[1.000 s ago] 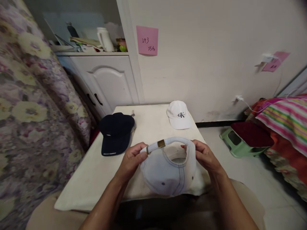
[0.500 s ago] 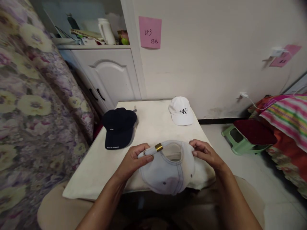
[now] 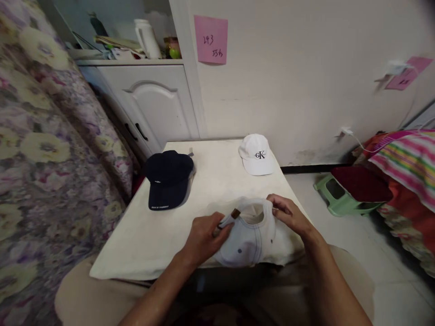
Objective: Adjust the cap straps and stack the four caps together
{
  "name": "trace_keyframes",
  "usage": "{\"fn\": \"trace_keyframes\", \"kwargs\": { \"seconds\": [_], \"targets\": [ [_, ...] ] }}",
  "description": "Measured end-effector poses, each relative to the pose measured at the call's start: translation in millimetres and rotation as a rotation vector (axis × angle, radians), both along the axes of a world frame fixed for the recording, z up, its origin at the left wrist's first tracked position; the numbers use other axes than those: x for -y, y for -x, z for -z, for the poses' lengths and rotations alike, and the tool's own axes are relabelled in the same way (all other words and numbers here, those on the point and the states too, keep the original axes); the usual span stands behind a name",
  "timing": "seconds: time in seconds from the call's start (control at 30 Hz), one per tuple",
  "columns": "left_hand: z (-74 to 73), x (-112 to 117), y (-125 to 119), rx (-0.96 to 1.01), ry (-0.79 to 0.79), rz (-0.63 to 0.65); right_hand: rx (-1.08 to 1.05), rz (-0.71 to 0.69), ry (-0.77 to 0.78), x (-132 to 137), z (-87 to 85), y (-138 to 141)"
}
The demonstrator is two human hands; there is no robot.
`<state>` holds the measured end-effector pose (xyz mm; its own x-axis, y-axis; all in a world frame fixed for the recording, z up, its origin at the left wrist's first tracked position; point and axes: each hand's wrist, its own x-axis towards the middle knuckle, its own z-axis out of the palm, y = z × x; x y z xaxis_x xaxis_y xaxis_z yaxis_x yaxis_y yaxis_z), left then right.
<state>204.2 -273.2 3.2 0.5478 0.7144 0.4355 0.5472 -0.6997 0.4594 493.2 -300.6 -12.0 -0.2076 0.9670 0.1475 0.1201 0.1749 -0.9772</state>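
Observation:
A pale blue-grey baseball cap [image 3: 246,242] is held at the table's near edge, its back opening facing up and toward me. My left hand [image 3: 207,237] pinches the cap's adjuster strap [image 3: 229,219], near a brass-brown buckle. At the other side of the opening, my right hand [image 3: 287,213] grips the cap's rim between thumb and fingers. A dark navy baseball cap [image 3: 169,179] rests on the table to the left, brim toward me. Farther back on the right sits a white baseball cap [image 3: 257,154] with black letters on its front.
A cream cloth covers the small table [image 3: 142,244]. Behind it stand a wall and a white cabinet [image 3: 152,106] holding a white jug [image 3: 148,40]. Floral curtain [image 3: 44,149] hangs at left. A green stool [image 3: 335,194] with a dark red top stands on the right floor.
My left hand has moved right and turned inward, bending the strap toward the cap's opening. The cap has shifted slightly right and tipped. My right hand has stayed at its side.

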Motion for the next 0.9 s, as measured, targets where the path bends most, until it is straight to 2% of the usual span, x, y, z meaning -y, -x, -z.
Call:
{"fn": "trace_keyframes", "kwargs": {
  "seconds": [0.07,0.13,0.27,0.4,0.5,0.67,0.8,0.9],
  "targets": [
    [11.8,4,-2,-0.053,-0.114,0.085,-0.034,0.015,0.01,-2,1.8,-2],
    [21.1,10,-3,-0.084,-0.121,0.163,-0.065,0.029,0.064,-6,6.6,-3],
    [29.8,16,-3,-0.062,0.006,0.194,-0.009,0.101,0.209,-14,21.4,1],
    [30.4,13,-1,0.024,0.21,0.188,-0.035,0.013,0.366,-18,29.1,13],
    [29.5,10,2,0.064,0.306,0.183,-0.02,-0.045,0.443,-25,31.1,22],
    [22.2,7,1,0.104,0.44,0.167,0.066,-0.093,0.463,-46,36.3,30],
    [7.7,-1,-6,0.167,0.563,0.101,0.06,-0.016,0.407,-57,35.5,23],
    [-4.6,-9,-12,0.214,0.637,0.075,0.019,0.116,0.327,-57,27.8,7]
  ]
}}
